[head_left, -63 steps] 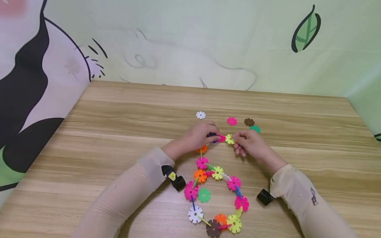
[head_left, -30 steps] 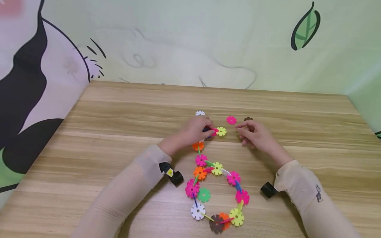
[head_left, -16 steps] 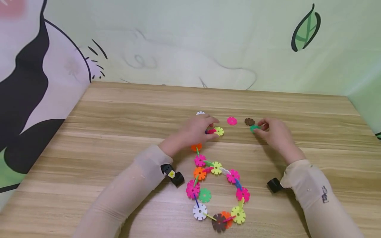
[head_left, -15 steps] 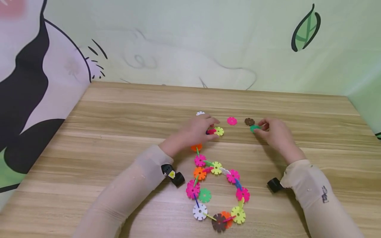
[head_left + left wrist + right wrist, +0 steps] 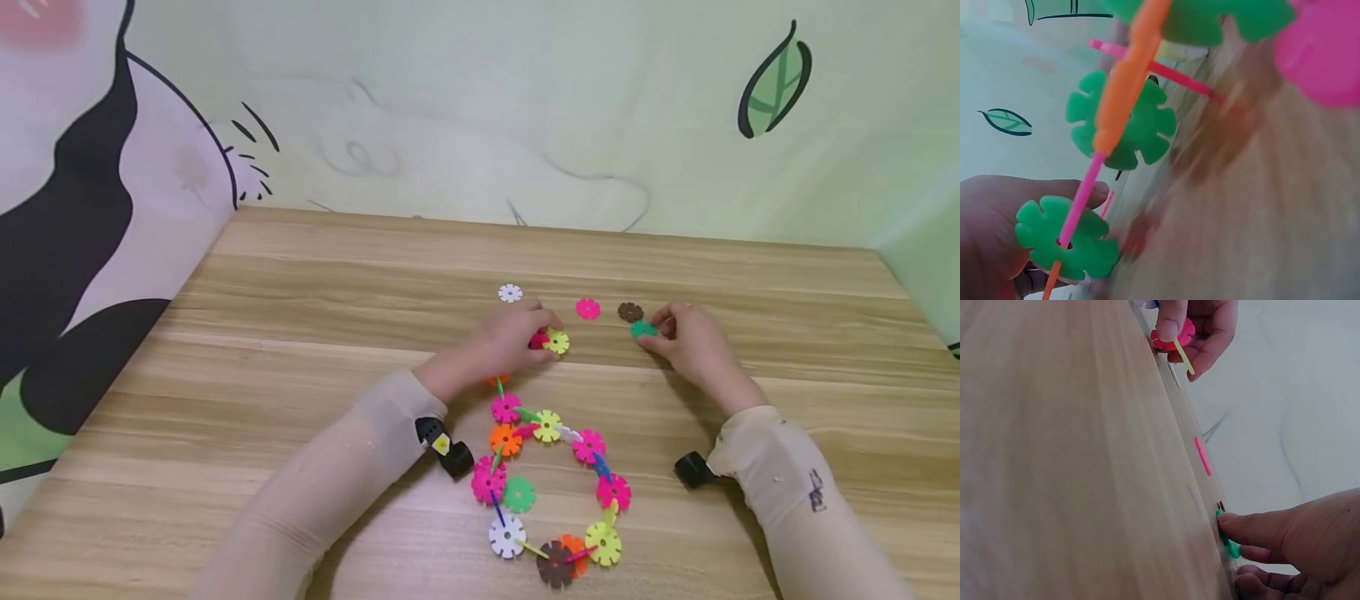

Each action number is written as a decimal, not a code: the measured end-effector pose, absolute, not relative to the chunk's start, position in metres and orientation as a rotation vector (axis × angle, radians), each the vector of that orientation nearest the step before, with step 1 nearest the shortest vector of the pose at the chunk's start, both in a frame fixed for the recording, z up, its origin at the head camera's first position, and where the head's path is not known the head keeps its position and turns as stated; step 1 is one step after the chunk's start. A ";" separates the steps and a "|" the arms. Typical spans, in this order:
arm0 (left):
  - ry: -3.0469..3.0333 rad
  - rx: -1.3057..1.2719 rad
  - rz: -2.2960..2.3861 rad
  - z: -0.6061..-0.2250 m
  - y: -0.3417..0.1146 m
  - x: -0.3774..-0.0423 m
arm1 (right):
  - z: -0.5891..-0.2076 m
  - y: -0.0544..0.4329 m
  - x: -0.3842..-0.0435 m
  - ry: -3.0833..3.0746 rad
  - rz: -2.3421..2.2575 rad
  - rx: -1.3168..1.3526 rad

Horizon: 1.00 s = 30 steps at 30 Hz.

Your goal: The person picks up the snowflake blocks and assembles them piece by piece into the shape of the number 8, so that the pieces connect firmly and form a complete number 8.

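My left hand (image 5: 498,342) holds the far end of a chain of slotted flower-shaped plastic discs (image 5: 506,408). In the right wrist view its thumb presses a pink disc (image 5: 1185,330), with a yellow disc (image 5: 1184,357) sticking out edge-on. That yellow disc (image 5: 557,342) shows at the left fingertips in the head view. Green discs (image 5: 1054,250) of the chain, joined by pink and orange ones, cross the left wrist view before the hand. My right hand (image 5: 697,346) pinches a loose green disc (image 5: 643,330) low at the tabletop, between thumb and fingers.
Loose white (image 5: 510,293), pink (image 5: 588,309) and brown discs (image 5: 631,312) lie on the wooden table (image 5: 337,275) beyond the hands. Nearer, the chain forms a ring, with a green disc (image 5: 519,495) at its inner left. A painted wall (image 5: 450,125) stands behind the table.
My right hand has let go of the chain's yellow disc, moved right and taken hold of the loose green disc. My left hand has stayed at the chain's end, its fingers shifting there.
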<state>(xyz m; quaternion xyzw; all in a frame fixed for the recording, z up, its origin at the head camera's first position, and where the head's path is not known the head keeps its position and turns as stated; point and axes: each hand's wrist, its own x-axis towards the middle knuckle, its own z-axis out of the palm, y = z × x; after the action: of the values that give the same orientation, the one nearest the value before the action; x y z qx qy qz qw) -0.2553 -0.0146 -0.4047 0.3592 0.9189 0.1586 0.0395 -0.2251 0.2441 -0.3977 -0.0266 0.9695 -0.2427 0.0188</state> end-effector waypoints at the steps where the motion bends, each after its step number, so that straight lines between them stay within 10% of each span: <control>1: 2.813 1.113 0.495 -0.406 -0.015 -0.255 | -0.398 0.244 -0.225 2.996 -0.774 -0.080; 30: 2.731 1.104 0.763 -0.411 -0.019 -0.254 | -0.410 0.185 -0.196 2.967 -0.981 -0.605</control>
<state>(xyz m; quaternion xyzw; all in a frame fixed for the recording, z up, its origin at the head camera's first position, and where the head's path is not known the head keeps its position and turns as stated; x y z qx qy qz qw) -0.2542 -0.0194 -0.4110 0.3623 0.8964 0.2506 0.0495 -0.1964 0.1849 -0.4099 -0.1899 0.9319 -0.3082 -0.0205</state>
